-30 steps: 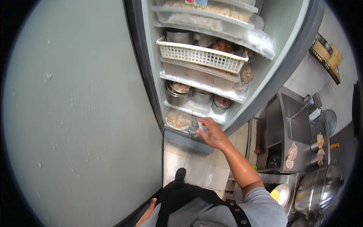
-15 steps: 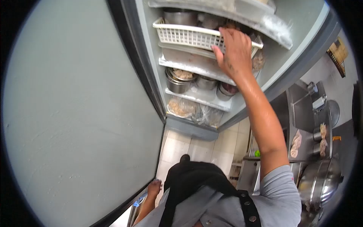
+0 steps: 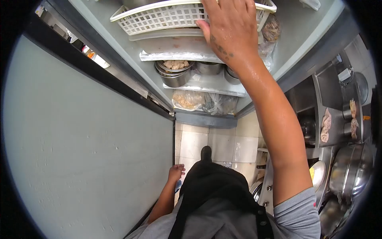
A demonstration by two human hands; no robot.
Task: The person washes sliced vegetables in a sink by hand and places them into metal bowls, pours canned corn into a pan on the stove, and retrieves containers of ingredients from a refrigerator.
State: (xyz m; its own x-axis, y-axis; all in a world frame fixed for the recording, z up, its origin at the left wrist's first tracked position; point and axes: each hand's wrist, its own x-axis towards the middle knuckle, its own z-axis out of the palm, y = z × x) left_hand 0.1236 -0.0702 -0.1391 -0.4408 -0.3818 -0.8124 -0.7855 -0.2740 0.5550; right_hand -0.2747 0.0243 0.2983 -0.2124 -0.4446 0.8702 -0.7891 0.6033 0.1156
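My right hand (image 3: 232, 30) is wrapped over the front rim of a white plastic basket (image 3: 159, 20) on an upper fridge shelf. Its thumb presses on the outside of the basket's lattice wall, and the other fingertips are cut off at the top of the view. My left hand (image 3: 176, 172) hangs low beside the edge of the open fridge door (image 3: 95, 139), fingers loosely curled and slightly apart, with nothing visible in them. Under the basket sits a pale lidded container (image 3: 171, 44).
Lower shelves hold a steel pot (image 3: 175, 77) topped with a bowl of pale food, more pots (image 3: 209, 68) and bagged food (image 3: 189, 99). To the right stand a steel counter with cloths (image 3: 326, 125) and a large steel pot (image 3: 346, 171). Tiled floor (image 3: 193, 144) lies below.
The view has moved nearer the fridge, and the shelves sit higher in it. My right hand still grips the basket rim. My left hand appears higher, and a gap shows along the door's hinge side.
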